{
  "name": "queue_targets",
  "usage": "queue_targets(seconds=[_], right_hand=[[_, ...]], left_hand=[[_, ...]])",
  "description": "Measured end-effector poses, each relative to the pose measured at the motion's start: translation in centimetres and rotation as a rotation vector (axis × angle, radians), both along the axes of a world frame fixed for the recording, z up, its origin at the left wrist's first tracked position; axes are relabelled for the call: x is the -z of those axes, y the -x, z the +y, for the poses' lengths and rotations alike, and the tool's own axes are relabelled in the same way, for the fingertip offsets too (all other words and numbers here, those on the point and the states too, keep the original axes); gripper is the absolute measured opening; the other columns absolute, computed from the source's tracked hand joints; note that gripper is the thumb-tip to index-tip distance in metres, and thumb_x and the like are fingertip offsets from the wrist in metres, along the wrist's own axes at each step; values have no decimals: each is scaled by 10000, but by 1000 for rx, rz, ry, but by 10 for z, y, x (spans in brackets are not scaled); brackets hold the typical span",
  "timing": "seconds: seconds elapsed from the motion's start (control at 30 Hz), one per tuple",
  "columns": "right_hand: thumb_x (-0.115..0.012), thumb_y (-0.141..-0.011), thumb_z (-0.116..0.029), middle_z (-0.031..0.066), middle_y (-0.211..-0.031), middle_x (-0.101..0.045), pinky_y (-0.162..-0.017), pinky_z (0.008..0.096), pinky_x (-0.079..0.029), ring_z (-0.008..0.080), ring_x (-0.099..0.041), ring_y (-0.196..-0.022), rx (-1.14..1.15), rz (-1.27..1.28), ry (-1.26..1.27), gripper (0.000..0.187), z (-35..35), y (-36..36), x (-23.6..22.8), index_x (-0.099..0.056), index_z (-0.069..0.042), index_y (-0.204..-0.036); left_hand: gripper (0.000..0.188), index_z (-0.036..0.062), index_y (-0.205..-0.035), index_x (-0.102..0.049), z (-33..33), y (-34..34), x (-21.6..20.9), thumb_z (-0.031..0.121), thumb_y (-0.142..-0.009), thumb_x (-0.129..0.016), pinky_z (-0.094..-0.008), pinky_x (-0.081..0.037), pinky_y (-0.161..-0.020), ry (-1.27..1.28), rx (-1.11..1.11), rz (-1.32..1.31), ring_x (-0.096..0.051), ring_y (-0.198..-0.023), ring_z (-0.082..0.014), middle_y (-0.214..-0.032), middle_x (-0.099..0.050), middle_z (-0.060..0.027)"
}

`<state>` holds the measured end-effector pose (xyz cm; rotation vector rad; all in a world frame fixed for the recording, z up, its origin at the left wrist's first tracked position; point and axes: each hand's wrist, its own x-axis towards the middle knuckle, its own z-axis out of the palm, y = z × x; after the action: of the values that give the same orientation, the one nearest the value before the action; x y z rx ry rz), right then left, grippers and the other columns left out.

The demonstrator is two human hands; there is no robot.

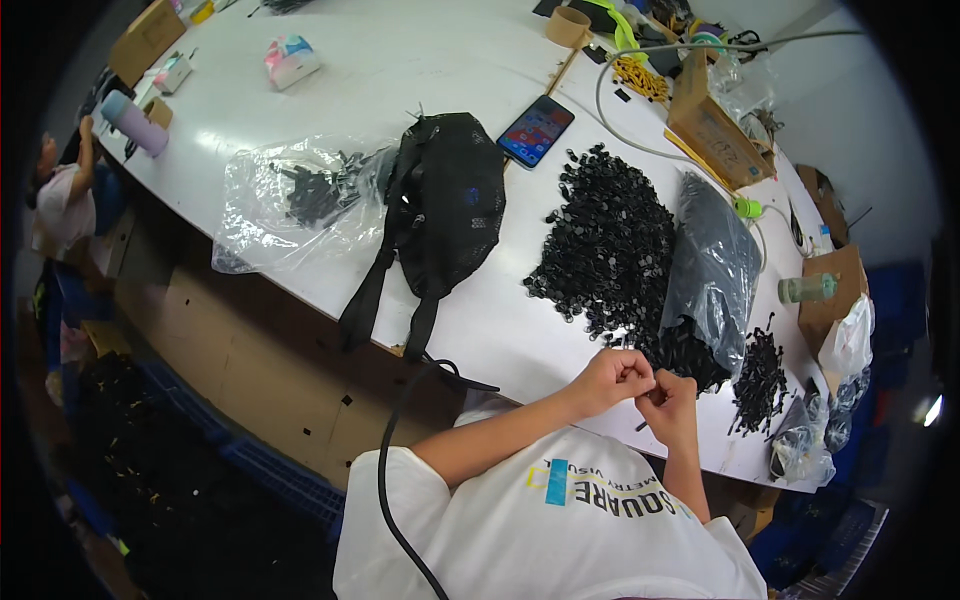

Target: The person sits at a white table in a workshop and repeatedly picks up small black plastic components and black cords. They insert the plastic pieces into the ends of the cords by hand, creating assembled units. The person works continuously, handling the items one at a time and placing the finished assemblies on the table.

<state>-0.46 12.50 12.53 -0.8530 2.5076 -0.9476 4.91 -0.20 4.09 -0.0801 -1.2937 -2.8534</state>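
Observation:
My left hand (pixel 615 380) and my right hand (pixel 670 404) meet at the table's near edge, their fingertips pinched close together. Whatever lies between the fingers is too small to make out; a short dark tip shows just below the right hand. Directly beyond them spreads a large heap of small black glossy pieces (pixel 610 240). A clear plastic bag full of black parts (pixel 712 265) lies beside that heap, with black strips (pixel 692 355) spilling from its mouth near my right hand. Farther right is a smaller pile of thin black pieces (pixel 760 382).
Left of the heap sit a black pouch with straps (pixel 450 200) and a clear bag of black parts (pixel 310 200). A phone (pixel 537 130) lies beyond. Cardboard boxes (pixel 715 125) line the right side, and a black cable (pixel 385 470) hangs by my left arm. Another person (pixel 70 200) is far left.

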Motion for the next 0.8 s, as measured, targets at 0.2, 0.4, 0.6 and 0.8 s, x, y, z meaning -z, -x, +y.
queue_targets(seconds=[0.2, 0.4, 0.6, 0.8], right_hand=[[-675, -713, -30, 15, -459, -501, -387, 225, -318, 46, -428, -379, -19, 4, -68, 194, -7, -4, 5, -522, 3, -597], [-656, -774, -29, -13, -510, -521, -389, 208, -294, 27, -422, -399, 225, -400, 132, 164, -11, -9, 4, -559, 17, -650], [-662, -759, -24, 4, -505, -521, -396, 216, -312, 36, -451, -417, 215, -33, 120, 134, 1, -11, 31, -570, 11, -668], [-682, -675, -21, 50, -479, -501, -412, 289, -350, 141, -479, -397, -86, 152, 63, 115, -8, -15, 13, -570, -23, -646]], left_hand=[[132, 28, -823, -580, -10, -10, -2, 17, -769, -700, -224, -281, -466, 320, -219, 96, -313, -498, -34, -517, -381, 49], [180, 32, -768, -513, -13, -5, 10, 51, -795, -690, -282, -336, -416, 555, -580, 143, -433, -438, -118, -525, -484, -30], [154, 37, -814, -476, -14, -9, 12, 94, -848, -615, -382, -433, -457, 884, -432, 290, -579, -518, -321, -582, -557, -127], [129, 42, -813, -492, -20, -16, -6, 119, -869, -578, -383, -441, -489, 834, -426, 199, -585, -554, -321, -626, -571, -121]])
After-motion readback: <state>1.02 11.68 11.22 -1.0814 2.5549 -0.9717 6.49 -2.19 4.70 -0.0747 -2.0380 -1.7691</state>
